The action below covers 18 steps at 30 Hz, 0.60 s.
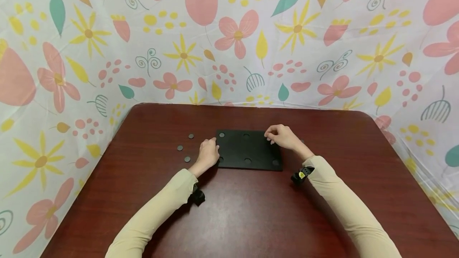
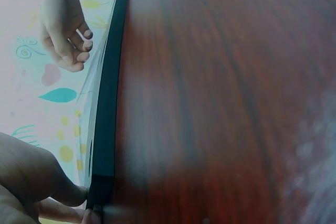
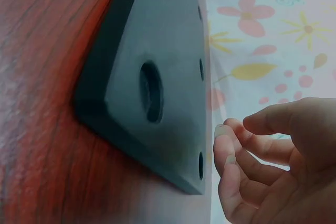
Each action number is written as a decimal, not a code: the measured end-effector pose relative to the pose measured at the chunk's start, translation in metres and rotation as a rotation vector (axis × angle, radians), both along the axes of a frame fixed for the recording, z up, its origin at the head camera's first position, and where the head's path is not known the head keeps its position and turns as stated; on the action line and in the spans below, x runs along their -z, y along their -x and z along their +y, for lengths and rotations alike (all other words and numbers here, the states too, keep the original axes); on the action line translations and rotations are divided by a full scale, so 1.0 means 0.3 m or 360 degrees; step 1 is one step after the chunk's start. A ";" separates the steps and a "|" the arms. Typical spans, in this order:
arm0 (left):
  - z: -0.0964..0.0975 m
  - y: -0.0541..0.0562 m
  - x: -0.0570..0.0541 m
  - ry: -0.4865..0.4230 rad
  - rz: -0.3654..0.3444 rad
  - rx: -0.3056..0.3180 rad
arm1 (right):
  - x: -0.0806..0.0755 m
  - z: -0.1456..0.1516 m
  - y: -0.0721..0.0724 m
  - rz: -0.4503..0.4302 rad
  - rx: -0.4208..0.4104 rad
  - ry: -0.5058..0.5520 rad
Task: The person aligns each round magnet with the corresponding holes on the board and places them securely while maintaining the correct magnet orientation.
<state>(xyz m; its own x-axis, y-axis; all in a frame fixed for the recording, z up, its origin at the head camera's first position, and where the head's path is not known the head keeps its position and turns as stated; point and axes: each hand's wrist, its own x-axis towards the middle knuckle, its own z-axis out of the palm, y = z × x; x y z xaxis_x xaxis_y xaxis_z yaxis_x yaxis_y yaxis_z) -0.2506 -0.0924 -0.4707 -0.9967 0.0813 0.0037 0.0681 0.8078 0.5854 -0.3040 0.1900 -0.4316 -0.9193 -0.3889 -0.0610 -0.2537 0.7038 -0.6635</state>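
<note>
A black rectangular board [image 1: 247, 150] with round recesses lies flat on the table. At its left end my left hand [image 1: 208, 152] grips the edge; in the left wrist view its thumb [image 2: 71, 192] and a fingertip meet at the board's corner. My right hand [image 1: 283, 136] is over the board's far right part, its fingers loosely curled, with nothing visible between them in the right wrist view. A small grey disc [image 1: 222, 135] sits in the far left recess. The near right recess [image 3: 152, 93] shows up close in the right wrist view.
Left of the board, small grey discs lie loose on the brown table: a far disc [image 1: 191, 136], a middle disc [image 1: 180, 148] and a near disc [image 1: 187, 159]. Something small and grey [image 1: 302, 141] shows beyond the right wrist. A flowered cloth [image 1: 236, 71] hangs behind the table.
</note>
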 end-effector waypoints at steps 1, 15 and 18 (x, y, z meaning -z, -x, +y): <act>0.000 0.000 -0.001 0.0003 0.0001 -0.0002 | 0.002 0.004 0.002 -0.0004 0.0008 0.0002; 0.002 -0.006 -0.005 0.0005 0.0029 -0.0015 | 0.023 0.062 0.001 0.0035 0.0069 -0.0044; 0.004 -0.010 0.001 0.0012 0.0035 -0.0009 | 0.034 0.072 -0.004 0.0031 0.0075 -0.0051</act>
